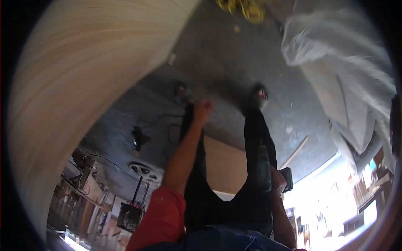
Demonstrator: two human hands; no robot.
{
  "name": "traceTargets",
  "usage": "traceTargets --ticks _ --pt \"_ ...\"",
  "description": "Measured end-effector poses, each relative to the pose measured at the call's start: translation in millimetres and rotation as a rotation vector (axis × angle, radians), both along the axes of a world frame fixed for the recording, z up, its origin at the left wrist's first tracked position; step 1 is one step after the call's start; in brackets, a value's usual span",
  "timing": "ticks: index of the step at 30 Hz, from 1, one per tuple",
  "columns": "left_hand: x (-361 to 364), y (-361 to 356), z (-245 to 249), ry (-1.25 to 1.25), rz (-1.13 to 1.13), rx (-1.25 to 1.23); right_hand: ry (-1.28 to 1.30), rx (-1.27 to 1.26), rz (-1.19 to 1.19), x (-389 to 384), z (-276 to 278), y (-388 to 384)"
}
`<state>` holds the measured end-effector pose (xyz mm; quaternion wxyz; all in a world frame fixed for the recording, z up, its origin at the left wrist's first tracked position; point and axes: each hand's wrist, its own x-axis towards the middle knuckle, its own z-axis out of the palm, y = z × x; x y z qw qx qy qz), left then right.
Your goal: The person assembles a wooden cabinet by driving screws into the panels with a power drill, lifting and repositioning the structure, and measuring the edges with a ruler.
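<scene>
My right hand (278, 182) is wrapped round a cordless drill (264, 171) beside my right thigh, with the drill's slim tip pointing away from me. A dark block, seemingly its battery, sticks out past the hand. Bare below a red sleeve, my left arm reaches forward over my left leg. At its end my left hand (204, 108) is smeared by motion near my left foot, and its fingers cannot be made out.
A large pale wooden panel (83, 62) fills the left. White sheeting (322, 39) hangs at right. On the grey floor (217, 58) are a yellow coil (253, 12), a dark tool (138, 138) with a cord, a wheel-like disc (144, 170) and a thin stick (295, 151).
</scene>
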<state>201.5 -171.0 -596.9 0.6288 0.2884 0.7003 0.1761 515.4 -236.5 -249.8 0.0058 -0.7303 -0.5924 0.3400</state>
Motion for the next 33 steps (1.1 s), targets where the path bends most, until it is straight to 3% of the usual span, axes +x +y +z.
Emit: traceTargets --ticks 1,2,3,6,8,10,13,15,20,22,25,27,31,33 --pt "7.5 -7.5 50.2 -0.152 0.132 0.006 0.066 0.051 0.045 3.2 7.3 6.2" --pt "24.3 14.8 133.3 -0.101 0.207 -0.116 0.135 0.107 0.096 9.5 9.7 10.4" --pt "26.5 15.8 169.4 -0.157 0.254 -0.127 0.137 0.155 0.172 21.1 7.2 4.9" --pt "43.9 62.7 326.2 -0.212 0.424 -0.090 0.297 0.250 0.350 12.9 77.8 67.1" --pt "48.9 81.9 402.5 -0.395 0.701 0.012 0.443 0.357 0.402 -1.7 114.3 101.8" --pt "50.6 97.2 470.1 -0.551 0.710 0.142 0.655 0.420 0.378 -10.5 140.9 119.7" --pt "53.4 109.4 538.6 -0.792 0.760 0.378 0.769 0.506 0.446 -23.5 177.9 140.2" --pt "50.3 112.5 570.5 -0.884 0.802 0.516 0.807 0.577 0.500 -33.7 200.4 151.8" --pt "44.6 112.3 617.8 -0.781 1.106 0.639 0.961 0.588 0.484 -54.6 212.0 168.1" --pt "36.4 112.2 618.8 -0.749 1.099 0.660 1.055 0.551 0.454 -62.0 200.0 172.0" --pt "11.4 117.3 613.2 -0.704 1.034 0.675 0.924 0.438 0.442 -80.6 184.2 177.8" --pt "-8.0 123.3 608.3 -0.688 0.971 0.656 0.856 0.868 0.673 -102.0 189.7 188.8" --pt "-47.3 137.2 614.1 -0.654 0.941 0.653 0.673 0.823 0.686 -149.9 194.4 192.2" --pt "-67.7 144.3 609.4 -0.611 0.874 0.686 0.946 0.721 0.482 -175.7 190.0 192.6"
